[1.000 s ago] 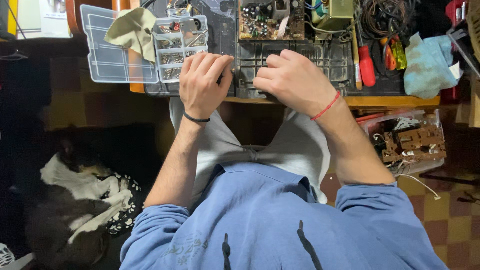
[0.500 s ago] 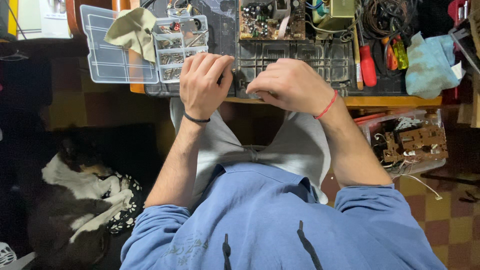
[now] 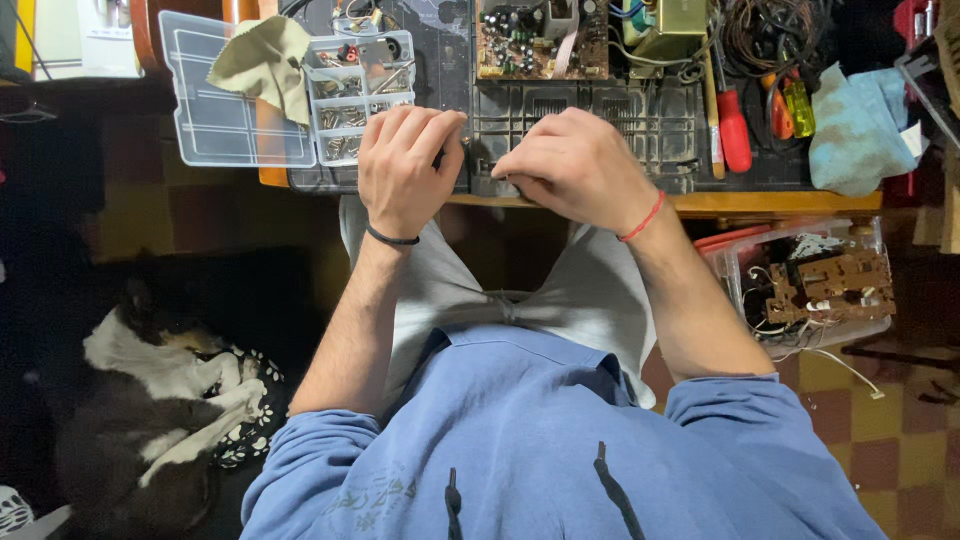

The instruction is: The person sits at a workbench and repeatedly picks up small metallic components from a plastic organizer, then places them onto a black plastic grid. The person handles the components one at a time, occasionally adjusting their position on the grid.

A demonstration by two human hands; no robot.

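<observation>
An opened black electronic device chassis (image 3: 640, 120) lies on the wooden table edge (image 3: 770, 203), with a circuit board (image 3: 525, 38) in its far part. My left hand (image 3: 405, 170) rests on the chassis's near left edge, fingers curled over it. My right hand (image 3: 575, 165) sits right beside it on the near edge, fingers bent and pinched downward at something small that I cannot make out. A black band circles my left wrist, a red one my right.
A clear compartment box (image 3: 355, 90) of small parts with its lid open stands at the left, a yellowish cloth (image 3: 265, 62) on it. Screwdrivers (image 3: 732, 120), a blue cloth (image 3: 855, 125) and cables lie right. A bin of boards (image 3: 815, 285) sits below. A cat (image 3: 150, 390) lies left.
My right hand has shifted slightly left and lower along the chassis edge. My left hand has stayed in place.
</observation>
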